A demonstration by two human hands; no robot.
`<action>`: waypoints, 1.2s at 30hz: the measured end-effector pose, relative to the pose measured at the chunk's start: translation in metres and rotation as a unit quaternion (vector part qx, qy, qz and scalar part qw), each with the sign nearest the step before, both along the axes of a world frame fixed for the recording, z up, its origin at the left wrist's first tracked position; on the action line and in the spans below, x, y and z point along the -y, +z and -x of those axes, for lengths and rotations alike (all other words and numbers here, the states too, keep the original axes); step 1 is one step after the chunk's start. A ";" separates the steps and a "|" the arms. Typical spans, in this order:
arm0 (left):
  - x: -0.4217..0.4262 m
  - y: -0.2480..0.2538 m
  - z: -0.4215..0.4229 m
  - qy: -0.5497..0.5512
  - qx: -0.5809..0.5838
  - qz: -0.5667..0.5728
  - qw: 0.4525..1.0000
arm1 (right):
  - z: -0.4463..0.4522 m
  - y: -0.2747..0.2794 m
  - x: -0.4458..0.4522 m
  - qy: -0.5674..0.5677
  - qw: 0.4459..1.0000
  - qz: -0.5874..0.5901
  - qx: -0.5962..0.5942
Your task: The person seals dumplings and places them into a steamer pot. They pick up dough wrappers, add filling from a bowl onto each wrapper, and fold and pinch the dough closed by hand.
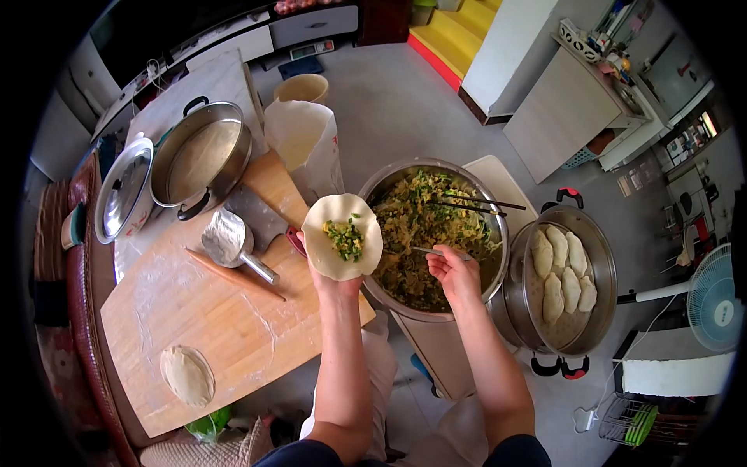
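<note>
On my raised left hand [336, 286] lies a round dough wrapper [317, 247], with a small heap of chopped green and yellow filling [345, 239] at its middle. The wrapper hides most of the fingers under it. My right hand [455, 272] grips the handle of a metal spoon [424, 251] over a large steel bowl [502, 227]. Chopped filling mix [408, 206] covers the inside of that bowl. A pair of dark chopsticks [478, 206] rests in it, reaching over the right rim.
Left, a floured wooden board [156, 303] carries a rolling pin [233, 274], a flour scoop [226, 237], a cleaver [261, 218] and dough [187, 375]. Behind stands a two-handled pan [243, 144]. Several filled dumplings [570, 289] lie in a steamer pot [607, 311] at right, near a fan [712, 300].
</note>
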State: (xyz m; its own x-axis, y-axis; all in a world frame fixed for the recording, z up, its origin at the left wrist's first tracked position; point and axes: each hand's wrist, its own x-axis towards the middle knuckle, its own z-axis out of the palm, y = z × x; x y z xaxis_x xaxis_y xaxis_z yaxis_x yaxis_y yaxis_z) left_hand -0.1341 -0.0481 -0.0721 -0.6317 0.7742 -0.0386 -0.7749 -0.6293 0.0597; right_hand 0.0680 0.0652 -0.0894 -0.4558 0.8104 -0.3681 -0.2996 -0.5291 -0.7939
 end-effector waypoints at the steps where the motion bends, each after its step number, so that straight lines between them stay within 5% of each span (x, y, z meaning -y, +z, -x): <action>1: 0.000 0.001 -0.001 0.004 0.002 0.011 1.000 | -0.001 0.002 -0.002 0.000 1.000 -0.012 -0.004; 18: -0.029 0.025 -0.048 -0.081 0.049 0.089 0.991 | -0.004 0.126 -0.006 0.014 0.983 -0.161 -0.091; 25: -0.030 0.030 -0.059 -0.098 0.053 0.072 0.991 | -0.001 0.118 0.009 0.015 0.983 -0.163 -0.084; 27: -0.030 0.023 -0.058 -0.099 0.062 0.049 0.992 | 0.001 0.110 0.018 0.019 0.966 -0.260 -0.003; 29: -0.031 0.016 -0.056 -0.100 0.065 0.035 0.992 | -0.002 0.109 0.028 0.042 0.916 -0.390 0.089; 33: -0.032 0.014 -0.054 -0.095 0.089 0.008 0.992 | 0.002 0.111 0.037 0.059 0.651 -0.733 0.190; 36: -0.033 0.013 -0.054 -0.088 0.067 0.042 0.993 | 0.003 0.127 0.043 0.072 0.589 -0.785 0.179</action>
State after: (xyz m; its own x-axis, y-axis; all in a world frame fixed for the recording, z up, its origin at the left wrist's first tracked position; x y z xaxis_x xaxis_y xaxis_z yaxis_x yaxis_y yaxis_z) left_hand -0.0802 -0.0150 -0.0591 -0.4722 0.8625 -0.1819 -0.8768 -0.4809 -0.0042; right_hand 0.0652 0.0222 0.0374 -0.6828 0.2435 0.6888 -0.0058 0.9410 -0.3384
